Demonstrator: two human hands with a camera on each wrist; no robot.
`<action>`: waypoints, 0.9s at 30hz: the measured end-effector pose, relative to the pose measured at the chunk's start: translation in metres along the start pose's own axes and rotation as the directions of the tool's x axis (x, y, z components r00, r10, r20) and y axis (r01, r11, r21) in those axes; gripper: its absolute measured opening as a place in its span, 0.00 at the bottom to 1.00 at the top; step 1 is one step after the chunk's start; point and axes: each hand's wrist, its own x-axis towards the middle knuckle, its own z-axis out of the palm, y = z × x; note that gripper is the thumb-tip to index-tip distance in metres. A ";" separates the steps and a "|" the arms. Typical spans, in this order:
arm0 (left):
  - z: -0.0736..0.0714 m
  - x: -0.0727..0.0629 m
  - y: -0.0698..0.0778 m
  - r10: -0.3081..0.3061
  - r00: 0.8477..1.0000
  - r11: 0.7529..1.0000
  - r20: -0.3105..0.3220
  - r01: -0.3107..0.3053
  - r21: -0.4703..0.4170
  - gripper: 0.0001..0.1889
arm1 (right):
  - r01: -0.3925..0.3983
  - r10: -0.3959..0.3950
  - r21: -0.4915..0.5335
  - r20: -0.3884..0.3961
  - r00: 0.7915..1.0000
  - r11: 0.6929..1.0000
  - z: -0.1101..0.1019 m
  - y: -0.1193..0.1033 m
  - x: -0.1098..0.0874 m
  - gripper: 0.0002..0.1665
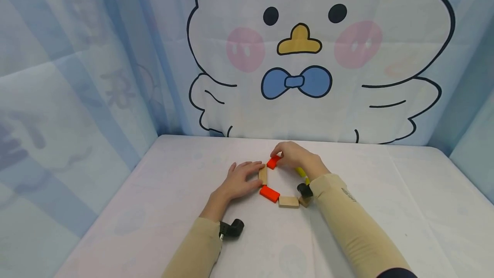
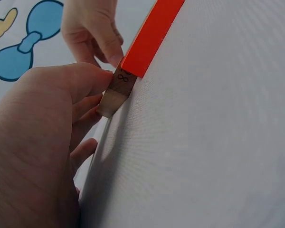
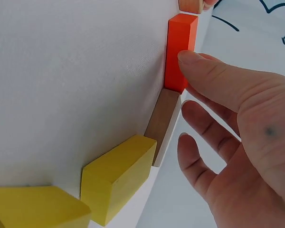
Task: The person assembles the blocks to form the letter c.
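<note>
Flat red, yellow and plain wooden blocks form a ring on the table. On its left side, my left hand (image 1: 241, 179) holds a wooden block (image 1: 263, 175) between thumb and fingers; a dark mark like an 8 shows on its end in the left wrist view. My right hand (image 1: 295, 155) pinches a red block (image 3: 176, 52) at the far side, thumb on its inner face. Another wooden block (image 3: 164, 118) meets that red one end to end, mostly covered by my hand in the head view. A second red block (image 1: 269, 193) adjoins the left wooden block's near end.
Yellow blocks (image 3: 118, 175) curve along the ring's right side, partly behind my right wrist. A wooden block (image 1: 288, 202) lies at the near side, another (image 1: 305, 201) beside it under the sleeve. A printed curtain (image 1: 297, 115) hangs behind the white-covered table (image 1: 154, 226).
</note>
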 end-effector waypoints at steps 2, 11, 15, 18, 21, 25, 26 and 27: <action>0.000 0.000 0.000 0.001 1.000 1.000 -0.002 -0.001 -0.001 0.28 | -0.004 0.004 0.000 -0.004 1.000 1.000 0.000 0.000 0.000 0.17; 0.000 0.000 -0.001 0.006 1.000 1.000 -0.002 -0.006 -0.008 0.28 | -0.021 0.021 -0.038 -0.018 1.000 0.999 -0.001 -0.003 0.004 0.16; -0.001 0.000 -0.001 0.009 1.000 1.000 -0.003 -0.009 -0.004 0.28 | -0.011 0.008 -0.070 -0.036 0.999 0.998 -0.001 -0.005 0.005 0.15; -0.001 0.000 -0.001 0.009 1.000 1.000 -0.002 -0.009 0.000 0.28 | -0.012 0.009 -0.074 -0.044 0.999 0.997 -0.001 -0.005 0.005 0.15; -0.002 0.000 -0.001 0.008 1.000 1.000 -0.001 -0.008 0.000 0.29 | -0.014 0.010 -0.075 -0.050 0.999 0.997 -0.001 -0.005 0.005 0.15; -0.002 -0.001 0.000 0.006 1.000 1.000 0.003 -0.006 -0.007 0.29 | -0.005 0.001 -0.076 -0.056 0.998 0.997 0.001 -0.005 0.007 0.15; -0.002 -0.001 0.000 0.007 1.000 1.000 0.003 -0.007 -0.008 0.29 | -0.002 -0.003 -0.077 -0.059 0.998 0.997 0.001 -0.005 0.007 0.15; -0.002 -0.001 0.000 0.008 1.000 1.000 0.003 -0.008 -0.011 0.29 | 0.001 -0.006 -0.076 -0.062 0.998 0.997 0.002 -0.005 0.008 0.15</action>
